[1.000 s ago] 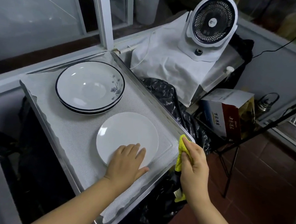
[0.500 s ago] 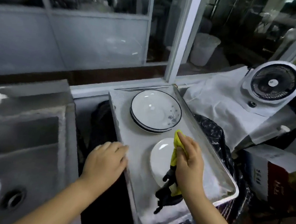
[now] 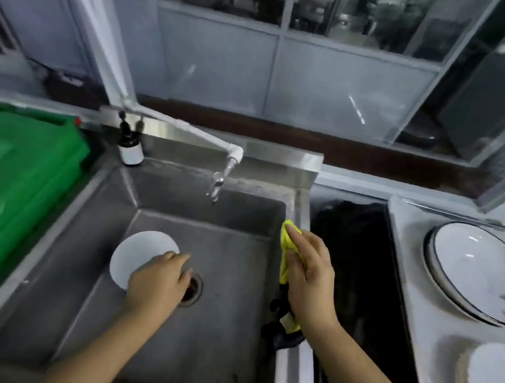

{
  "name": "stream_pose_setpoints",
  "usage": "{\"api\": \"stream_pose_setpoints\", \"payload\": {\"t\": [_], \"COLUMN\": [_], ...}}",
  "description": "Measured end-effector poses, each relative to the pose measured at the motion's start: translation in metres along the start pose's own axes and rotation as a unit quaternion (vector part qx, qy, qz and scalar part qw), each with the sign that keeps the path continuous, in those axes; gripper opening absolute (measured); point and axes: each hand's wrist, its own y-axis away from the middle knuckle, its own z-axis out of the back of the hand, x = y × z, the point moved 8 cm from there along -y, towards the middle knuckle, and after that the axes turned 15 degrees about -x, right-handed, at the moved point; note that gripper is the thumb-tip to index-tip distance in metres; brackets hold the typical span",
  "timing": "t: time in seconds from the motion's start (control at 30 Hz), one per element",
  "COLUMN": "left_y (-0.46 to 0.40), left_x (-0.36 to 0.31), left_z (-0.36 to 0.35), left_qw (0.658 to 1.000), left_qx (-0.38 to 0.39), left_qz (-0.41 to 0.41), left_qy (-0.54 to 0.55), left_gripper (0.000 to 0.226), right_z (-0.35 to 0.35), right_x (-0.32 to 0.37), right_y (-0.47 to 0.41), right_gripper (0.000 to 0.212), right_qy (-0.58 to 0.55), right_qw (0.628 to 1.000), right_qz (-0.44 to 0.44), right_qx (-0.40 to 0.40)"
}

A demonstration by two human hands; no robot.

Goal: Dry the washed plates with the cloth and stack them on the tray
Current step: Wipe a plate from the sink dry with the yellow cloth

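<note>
Across the lower left of the head view spreads the steel sink (image 3: 58, 305), the largest thing here, with its tap (image 3: 216, 184) hanging over the back of the basin and the drain (image 3: 193, 289) near the middle of the floor; to the right, past a dark gap, sits the tray (image 3: 413, 305), bearing a stack of dark-rimmed bowls (image 3: 481, 272) at the far end and a plain white plate (image 3: 495, 381) nearer the viewer; a green crate (image 3: 13, 196) fills the left edge, and a small soap bottle (image 3: 130, 148) stands at the sink's back corner. On the basin floor lies the washed plate (image 3: 137, 256), flat and round, so it has no long axis to align with; it lies just left of the drain. The left hand (image 3: 159, 284) is over its near-right edge, fingers loosely bent and pointing toward the drain, gripping nothing that I can see; whether it touches the plate I cannot tell. The right hand (image 3: 308, 274) is clamped round the yellow cloth (image 3: 287, 250), held upright above the sink's right rim, well apart from the plate. By my judgement the left hand is the nearer, and the lift falls to it.
</note>
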Motion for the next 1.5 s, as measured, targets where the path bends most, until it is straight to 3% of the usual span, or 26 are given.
{"api": "stream_pose_setpoints", "payload": {"t": [0.2,0.4,0.47,0.6,1.17,1.23,1.4,1.5], "left_y": [-0.018,-0.02,-0.019,-0.019,-0.015,-0.01,-0.005,-0.006], "left_x": [0.178,0.268,0.284,0.299,0.32,0.316,0.296,0.287], "left_z": [-0.088,-0.167,-0.183,-0.209,-0.253,-0.253,-0.249,-0.251], "left_qw": [0.979,0.93,0.907,0.888,0.859,0.823,0.636,0.57], "left_qx": [0.109,0.182,0.19,0.204,0.207,0.186,0.095,0.096], "left_qz": [0.169,0.302,0.357,0.389,0.438,0.488,0.629,0.667], "left_qy": [0.042,0.1,0.118,0.135,0.166,0.225,0.436,0.47], "left_gripper": [0.03,0.021,0.023,0.044,0.033,0.029,0.046,0.044], "right_z": [-0.155,-0.251,-0.269,-0.291,-0.296,-0.293,-0.285,-0.281], "right_x": [-0.025,-0.056,-0.065,-0.077,-0.09,-0.086,-0.079,-0.077], "right_y": [0.04,0.061,0.062,0.062,0.072,0.073,0.073,0.074], "right_gripper": [0.037,0.036,0.034,0.034,0.036,0.036,0.035,0.036], "right_qy": [0.107,0.141,0.157,0.169,0.206,0.205,0.205,0.205], "right_qw": [0.99,0.981,0.979,0.978,0.966,0.965,0.965,0.966], "right_qz": [-0.01,-0.045,-0.048,-0.049,-0.101,-0.105,-0.107,-0.104], "right_qx": [0.096,0.125,0.122,0.114,0.123,0.124,0.123,0.118]}}
